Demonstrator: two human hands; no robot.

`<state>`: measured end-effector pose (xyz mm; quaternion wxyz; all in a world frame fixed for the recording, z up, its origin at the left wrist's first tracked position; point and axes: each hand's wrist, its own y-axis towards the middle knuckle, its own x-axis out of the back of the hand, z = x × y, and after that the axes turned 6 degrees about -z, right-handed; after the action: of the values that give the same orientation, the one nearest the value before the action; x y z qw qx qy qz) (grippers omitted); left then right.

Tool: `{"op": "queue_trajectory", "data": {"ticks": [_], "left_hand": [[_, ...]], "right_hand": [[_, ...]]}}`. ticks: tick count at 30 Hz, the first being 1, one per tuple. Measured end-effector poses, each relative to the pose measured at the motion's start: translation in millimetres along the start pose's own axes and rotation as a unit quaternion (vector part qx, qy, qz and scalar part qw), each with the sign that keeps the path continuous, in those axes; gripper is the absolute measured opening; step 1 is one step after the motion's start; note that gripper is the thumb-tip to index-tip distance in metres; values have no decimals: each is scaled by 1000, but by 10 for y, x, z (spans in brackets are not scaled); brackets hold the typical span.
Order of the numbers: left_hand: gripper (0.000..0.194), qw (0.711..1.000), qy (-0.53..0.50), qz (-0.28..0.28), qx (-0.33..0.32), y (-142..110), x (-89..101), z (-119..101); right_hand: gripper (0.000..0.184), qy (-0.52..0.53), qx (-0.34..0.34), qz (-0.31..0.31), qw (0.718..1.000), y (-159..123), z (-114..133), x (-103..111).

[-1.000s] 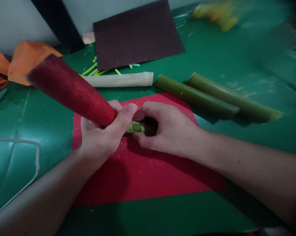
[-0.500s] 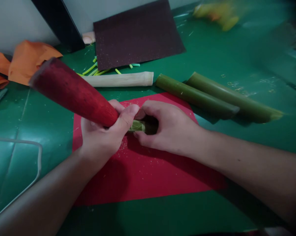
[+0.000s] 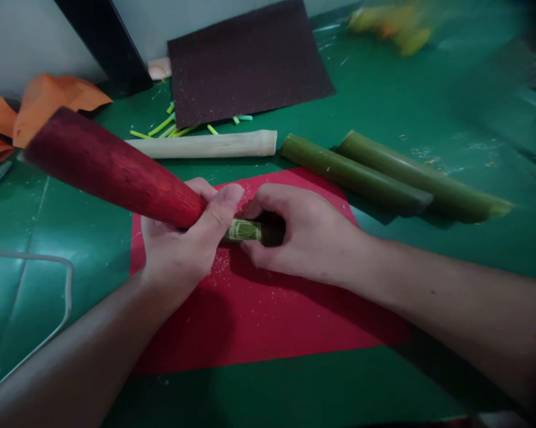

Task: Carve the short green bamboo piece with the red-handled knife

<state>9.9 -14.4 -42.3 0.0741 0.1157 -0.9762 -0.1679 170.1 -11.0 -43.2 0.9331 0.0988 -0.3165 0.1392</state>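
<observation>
My left hand (image 3: 185,232) is closed round the thick red wooden handle of a carving tool (image 3: 116,172), which slants up to the left. The tool's working end is hidden behind my fingers. A short green bamboo piece (image 3: 248,230) lies beneath my hands, with pale lines cut into its skin. Curled round its right end, my right hand (image 3: 301,229) grips it between thumb and fingers. Under both hands lies a red sheet (image 3: 250,324), sprinkled with fine shavings.
Two green bamboo lengths (image 3: 357,175) lie at the right, and a pale stick (image 3: 218,144) lies beyond my hands. Further back are a dark brown sheet (image 3: 250,62), yellow-green strips (image 3: 163,126) and a black post (image 3: 110,47). Orange paper (image 3: 63,95) and a white cable (image 3: 69,285) are leftward.
My left hand has shifted slightly left with the tool, and its handle has tipped lower to the left. More of the carved bamboo shows. My right hand has hardly moved.
</observation>
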Motion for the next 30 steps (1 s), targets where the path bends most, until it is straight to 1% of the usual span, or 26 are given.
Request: {"op": "queue_trajectory", "data": {"ticks": [4, 7, 11, 14, 18, 20, 23, 26, 30], "left_hand": [[39, 999, -6, 33, -20, -17, 4, -27], [37, 999, -3, 37, -32, -21, -8, -42], [36, 999, 2, 45, -30, -17, -20, -54], [35, 999, -1, 29, -34, -16, -30, -47], [30, 999, 13, -30, 4, -6, -40, -13], [33, 999, 5, -38, 11, 0, -33, 2], [41, 1000, -7, -2, -5, 3, -13, 6], [45, 999, -18, 32, -21, 0, -6, -11], [42, 998, -23, 44, -31, -2, -27, -37]], "right_hand": [[15, 0, 3, 7, 1000, 3, -4, 2], [13, 0, 8, 6, 1000, 8, -11, 3], [12, -8, 15, 0, 1000, 15, -18, 2], [12, -9, 9, 2, 1000, 14, -14, 0], [16, -7, 9, 3, 1000, 8, -6, -5], [16, -7, 6, 2, 1000, 4, -6, -7], [16, -4, 5, -4, 1000, 2, -11, -6], [16, 1, 4, 0, 1000, 6, -17, -4], [15, 0, 7, 4, 1000, 11, -19, -1]]}}
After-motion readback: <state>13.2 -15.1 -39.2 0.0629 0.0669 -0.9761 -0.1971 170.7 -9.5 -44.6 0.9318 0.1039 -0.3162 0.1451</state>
